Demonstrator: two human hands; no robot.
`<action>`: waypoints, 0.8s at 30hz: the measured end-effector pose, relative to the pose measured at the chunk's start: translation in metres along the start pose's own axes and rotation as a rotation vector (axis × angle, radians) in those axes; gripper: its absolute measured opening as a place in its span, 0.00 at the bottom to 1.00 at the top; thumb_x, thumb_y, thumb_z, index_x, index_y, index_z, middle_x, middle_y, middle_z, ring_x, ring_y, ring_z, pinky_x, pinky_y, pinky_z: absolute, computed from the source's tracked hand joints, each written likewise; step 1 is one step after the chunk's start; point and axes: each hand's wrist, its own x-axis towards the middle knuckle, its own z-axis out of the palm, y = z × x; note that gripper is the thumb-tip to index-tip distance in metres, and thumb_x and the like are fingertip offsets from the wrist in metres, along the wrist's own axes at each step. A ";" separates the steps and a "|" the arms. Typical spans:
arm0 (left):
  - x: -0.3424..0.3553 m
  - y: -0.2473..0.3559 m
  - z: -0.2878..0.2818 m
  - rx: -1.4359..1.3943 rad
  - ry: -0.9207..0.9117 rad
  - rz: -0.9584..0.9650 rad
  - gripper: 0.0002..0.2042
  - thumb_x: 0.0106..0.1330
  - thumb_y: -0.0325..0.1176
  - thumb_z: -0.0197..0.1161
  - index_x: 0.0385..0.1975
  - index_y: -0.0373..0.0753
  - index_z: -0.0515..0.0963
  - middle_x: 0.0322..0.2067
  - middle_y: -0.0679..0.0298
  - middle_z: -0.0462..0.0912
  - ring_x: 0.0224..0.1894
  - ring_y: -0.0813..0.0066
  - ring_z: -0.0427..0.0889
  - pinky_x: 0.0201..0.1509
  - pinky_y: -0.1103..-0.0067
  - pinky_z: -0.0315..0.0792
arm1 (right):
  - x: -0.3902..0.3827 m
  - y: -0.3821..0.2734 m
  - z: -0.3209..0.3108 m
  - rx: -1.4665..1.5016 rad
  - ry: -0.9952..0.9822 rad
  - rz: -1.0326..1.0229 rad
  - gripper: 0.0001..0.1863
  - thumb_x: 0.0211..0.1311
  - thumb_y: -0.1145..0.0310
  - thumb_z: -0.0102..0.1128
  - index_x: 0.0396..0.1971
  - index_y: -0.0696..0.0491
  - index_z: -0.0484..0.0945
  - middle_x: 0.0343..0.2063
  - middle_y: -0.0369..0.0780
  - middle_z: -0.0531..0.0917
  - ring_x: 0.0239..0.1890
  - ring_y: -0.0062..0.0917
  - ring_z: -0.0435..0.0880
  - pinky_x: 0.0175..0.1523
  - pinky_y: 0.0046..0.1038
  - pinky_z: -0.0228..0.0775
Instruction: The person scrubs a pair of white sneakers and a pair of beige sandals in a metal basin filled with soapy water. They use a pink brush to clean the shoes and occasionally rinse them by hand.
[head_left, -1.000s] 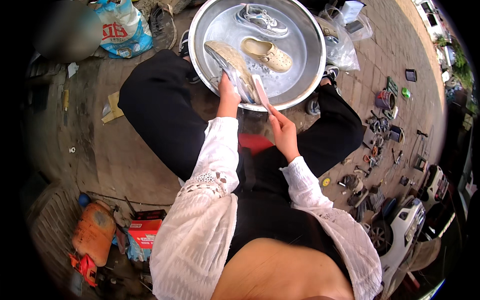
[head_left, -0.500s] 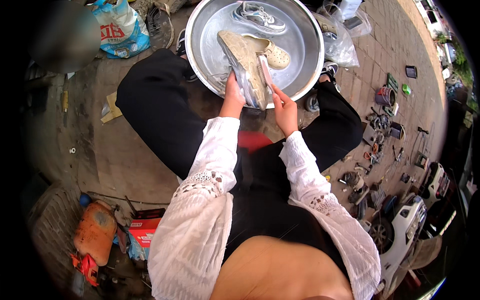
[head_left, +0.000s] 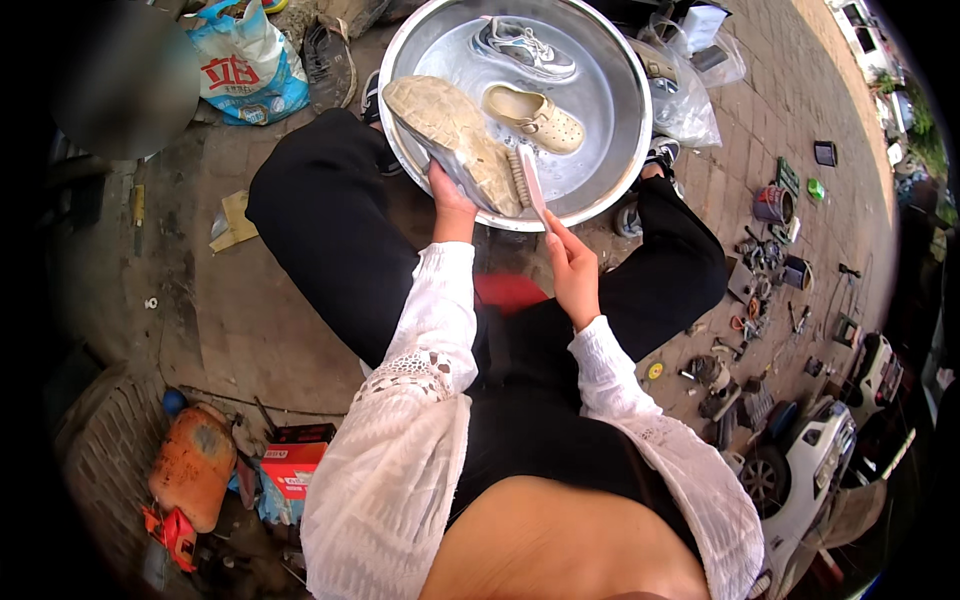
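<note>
My left hand [head_left: 451, 196] grips a shoe [head_left: 455, 135] from below, its dirty beige sole turned up toward me. Between the thumb and fingers of my right hand [head_left: 572, 262] is the handle of a pale pink scrub brush [head_left: 530, 180]. Its bristles touch or nearly touch the sole's near right edge. Both are over the near side of a wide metal basin [head_left: 396, 62] with shallow water in it. Inside the basin lie a cream clog [head_left: 540, 118] and, farther back, a grey and white sneaker [head_left: 526, 48]. The shoe's upper is mostly hidden.
A blue and white bag [head_left: 247, 65] stands at the far left beside a dark shoe [head_left: 328, 62]. Right of the basin lies a clear plastic bag [head_left: 690, 110]. Tools and buckets, including a dark bucket [head_left: 772, 204], lie on the right. An orange tank [head_left: 195, 465] stands lower left.
The shoe has tilted left, so its sole shows more broadly. The brush has come around, its bristles now visible against the sole's edge, and my right hand is slightly lower.
</note>
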 end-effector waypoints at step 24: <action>0.009 0.003 -0.010 -0.082 -0.069 0.086 0.24 0.68 0.49 0.42 0.56 0.39 0.67 0.55 0.60 0.71 0.56 0.60 0.70 0.61 0.66 0.63 | -0.025 0.016 0.006 0.325 0.010 0.260 0.19 0.69 0.69 0.46 0.58 0.51 0.70 0.17 0.22 0.62 0.17 0.06 0.55 0.21 0.13 0.49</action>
